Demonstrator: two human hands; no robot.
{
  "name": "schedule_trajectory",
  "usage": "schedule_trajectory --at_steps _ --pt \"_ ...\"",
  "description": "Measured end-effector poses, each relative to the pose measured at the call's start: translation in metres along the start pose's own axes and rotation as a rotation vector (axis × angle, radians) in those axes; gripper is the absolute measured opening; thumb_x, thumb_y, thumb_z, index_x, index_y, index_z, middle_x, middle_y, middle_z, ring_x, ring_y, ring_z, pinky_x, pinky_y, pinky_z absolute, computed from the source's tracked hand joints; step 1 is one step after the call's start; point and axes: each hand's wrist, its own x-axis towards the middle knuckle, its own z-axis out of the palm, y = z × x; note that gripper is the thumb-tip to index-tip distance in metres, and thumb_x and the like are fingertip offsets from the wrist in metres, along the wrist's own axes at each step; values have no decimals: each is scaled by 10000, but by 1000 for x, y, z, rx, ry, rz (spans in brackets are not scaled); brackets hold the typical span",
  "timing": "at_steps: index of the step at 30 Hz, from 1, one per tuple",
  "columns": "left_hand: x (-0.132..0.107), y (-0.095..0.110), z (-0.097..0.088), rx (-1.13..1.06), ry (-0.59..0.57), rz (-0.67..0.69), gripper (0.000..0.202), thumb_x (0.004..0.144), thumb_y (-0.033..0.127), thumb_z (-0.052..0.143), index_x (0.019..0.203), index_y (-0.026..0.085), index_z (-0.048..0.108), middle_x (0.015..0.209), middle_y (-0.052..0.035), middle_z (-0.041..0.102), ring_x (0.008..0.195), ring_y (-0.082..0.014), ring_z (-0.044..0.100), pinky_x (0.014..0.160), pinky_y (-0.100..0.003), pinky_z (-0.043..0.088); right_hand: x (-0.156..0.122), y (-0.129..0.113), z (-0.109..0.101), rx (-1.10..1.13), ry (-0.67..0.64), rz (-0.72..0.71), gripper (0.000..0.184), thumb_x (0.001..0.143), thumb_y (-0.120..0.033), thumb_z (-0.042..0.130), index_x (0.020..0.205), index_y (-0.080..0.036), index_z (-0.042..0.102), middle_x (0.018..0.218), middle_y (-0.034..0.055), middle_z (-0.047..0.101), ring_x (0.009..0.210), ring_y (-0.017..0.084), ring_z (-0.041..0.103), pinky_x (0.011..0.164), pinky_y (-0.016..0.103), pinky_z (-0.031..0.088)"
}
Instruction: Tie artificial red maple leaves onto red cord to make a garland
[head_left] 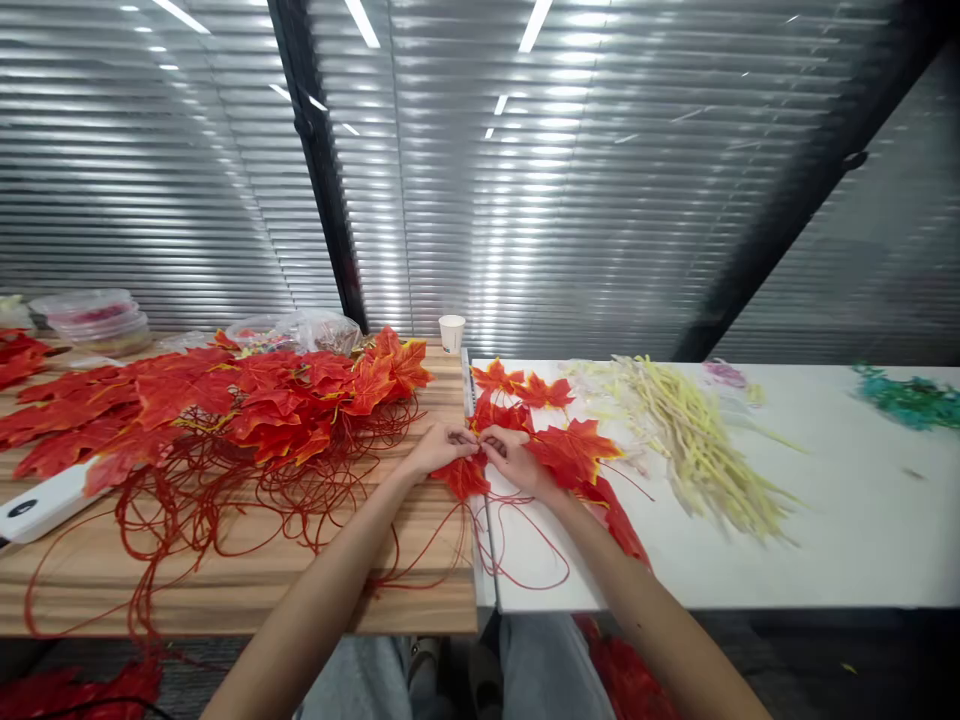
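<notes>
One wall of blinds backs two counters: wood counter left, white counter right, meeting at a seam. Red leaf heap fills the wood side, cords looping out toward the near edge, likely so single strands stay reachable. Yellow bundle lies right, well apart, probably to avoid mixing. A few loose leaves lie on the white counter by the right wrist. Clear tubs sit at the back left, presumably out of the way. Left hand and right hand meet over the seam, resting low, probably for steadiness. One leaf hangs just below the fingers. Cup stands behind. Both grips narrow, fingertips pinching a thin bit; stem or cord, cannot tell.
</notes>
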Motion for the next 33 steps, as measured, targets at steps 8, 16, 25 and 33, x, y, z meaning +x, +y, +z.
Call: schedule_trajectory --at_steps 8,16,25,33 --pt "1 -2 0 -1 -3 14 228 658 313 637 754 107 654 689 -49 640 621 -124 565 621 -241 443 1 2 1 -18 -5 -5 160 760 -124 443 735 -173 594 702 40 630 629 153 546 620 250 403" --pt "0 -2 0 -1 -7 9 234 665 310 632 773 104 651 700 -55 643 624 -127 569 619 -239 441 0 2 1 -27 -6 -17 158 772 -134 443 751 -170 595 707 41 631 636 151 546 619 244 399" --pt "2 -3 1 -29 -9 2 242 642 314 649 754 100 655 706 -56 649 659 -137 576 662 -258 449 0 7 5 -34 7 -28 162 769 -111 437 768 -150 594 731 51 630 653 138 543 640 236 398" --pt "6 -12 0 -46 -12 19 213 654 279 639 772 102 654 762 -69 658 702 -144 584 682 -260 451 0 10 6 -34 11 -36 159 771 -112 441 781 -157 593 742 47 632 660 139 545 646 237 402"
